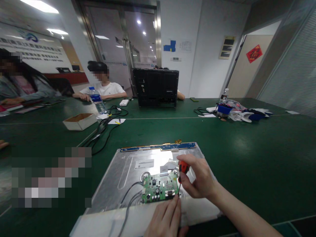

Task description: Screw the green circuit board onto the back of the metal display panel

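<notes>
A bare metal monitor panel (128, 179) lies flat on the green table (247, 154), with a small green circuit board (160, 188) fixed near its front edge. My right hand (198, 179) is closed round a red-and-black screwdriver (183, 169), its tip down at the board's right corner. My left hand (166, 219) rests on the panel's near edge, fingers pinched together at the screwdriver tip. What they pinch is hidden. Grey wires (130, 194) run from the board's left side. A blue strip board (158, 147) lines the panel's far edge.
A black monitor (156, 87) stands at the table's far side. A water bottle (97, 99), black cables (106, 126) and an open cardboard box (79, 121) sit to the left. Gloves and a blue box (237, 112) lie far right. Two people sit at the far left.
</notes>
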Motion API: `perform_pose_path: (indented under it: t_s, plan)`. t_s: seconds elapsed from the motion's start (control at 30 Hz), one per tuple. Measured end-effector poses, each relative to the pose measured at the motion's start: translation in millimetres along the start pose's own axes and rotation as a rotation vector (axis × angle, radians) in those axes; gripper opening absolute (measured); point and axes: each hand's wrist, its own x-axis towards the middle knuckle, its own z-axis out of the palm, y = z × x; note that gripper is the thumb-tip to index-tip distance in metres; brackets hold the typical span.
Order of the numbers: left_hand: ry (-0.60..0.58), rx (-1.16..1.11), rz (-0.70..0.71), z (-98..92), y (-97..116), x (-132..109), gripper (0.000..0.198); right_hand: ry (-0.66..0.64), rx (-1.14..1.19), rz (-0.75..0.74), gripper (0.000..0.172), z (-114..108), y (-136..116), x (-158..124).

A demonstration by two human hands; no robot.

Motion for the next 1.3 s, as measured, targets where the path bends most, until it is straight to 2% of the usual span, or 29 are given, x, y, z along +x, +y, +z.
perform_pose_path:
  t_s: [0.2, 0.37, 0.67, 0.87, 1.1, 1.3]
  plan:
    - [0.011, 0.002, 0.007, -0.7, -2, 0, 0.033, 0.039, 0.014, 0.011, 0.033, 5, 2, -5]
    - [-0.007, -0.013, 0.016, -1.2, -2, 0, 0.035, -0.006, -0.030, -0.001, 0.026, 6, 4, -8]
    - [-0.001, -0.016, 0.007, 0.0, -1, -1, 0.033, -0.067, 0.019, -0.007, 0.045, 1, 1, -3]
    - [0.004, -0.009, 0.005, -1.0, -1, -1, 0.034, -0.009, -0.061, 0.020, 0.035, 5, 2, -6]
    - [0.008, -0.018, 0.007, -1.0, -2, -1, 0.035, -0.029, -0.035, 0.029, 0.025, 8, 5, -10]
    - [0.001, -0.013, 0.013, 2.2, -2, -4, 0.035, -0.080, 0.025, -0.014, 0.039, 2, 4, -5]
